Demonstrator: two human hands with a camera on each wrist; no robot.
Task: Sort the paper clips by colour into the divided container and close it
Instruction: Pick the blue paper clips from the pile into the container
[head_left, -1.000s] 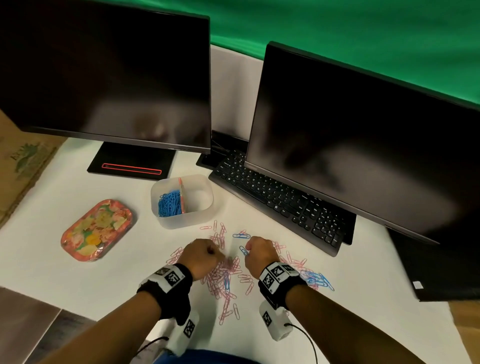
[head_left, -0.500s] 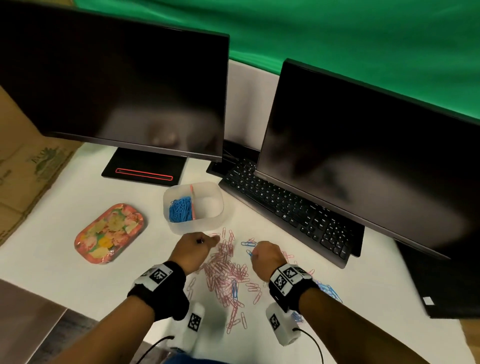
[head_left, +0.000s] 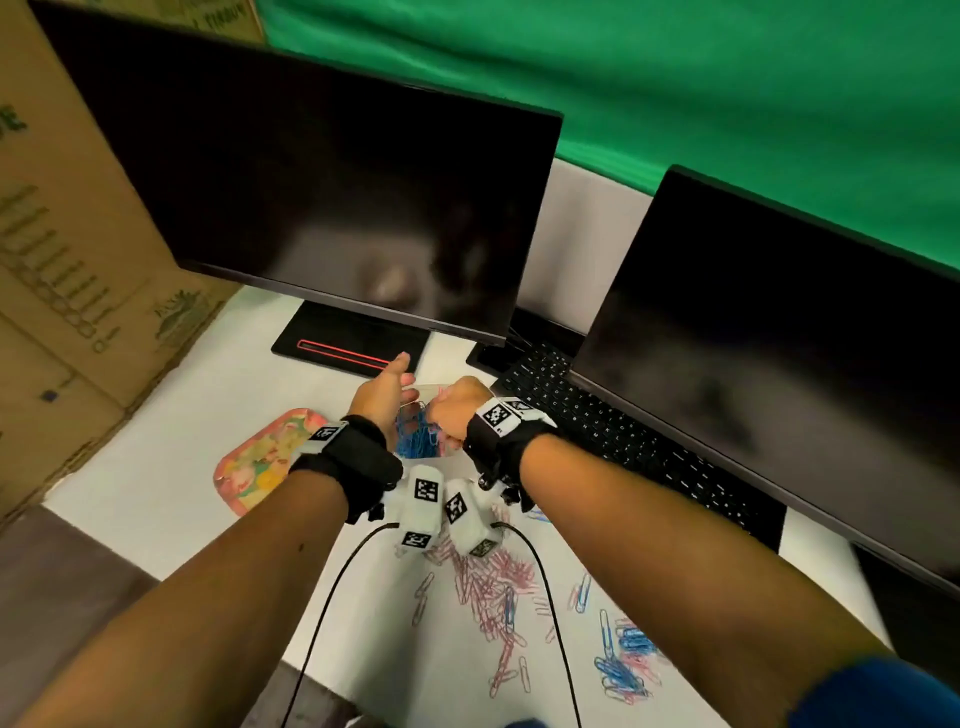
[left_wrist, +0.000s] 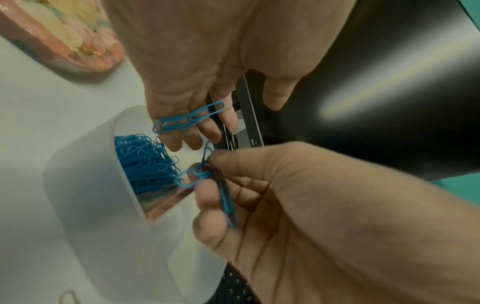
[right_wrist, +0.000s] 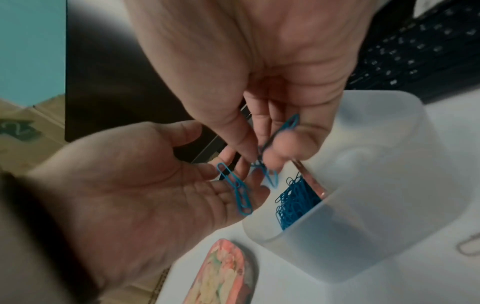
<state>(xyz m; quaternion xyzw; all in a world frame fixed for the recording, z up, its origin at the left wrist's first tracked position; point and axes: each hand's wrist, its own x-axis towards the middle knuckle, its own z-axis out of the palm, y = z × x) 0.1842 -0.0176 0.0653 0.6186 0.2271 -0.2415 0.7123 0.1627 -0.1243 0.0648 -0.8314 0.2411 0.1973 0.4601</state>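
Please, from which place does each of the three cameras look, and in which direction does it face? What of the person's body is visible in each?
Head: worn on the head, looks down and forward at the desk; both forearms, left hand and right hand over the divided container.
Left wrist: looks along the open left palm at blue clips lying on its fingers.
Right wrist: looks along the right hand, which pinches blue clips.
All three views share the blue pile in the container; both wrist views show both hands.
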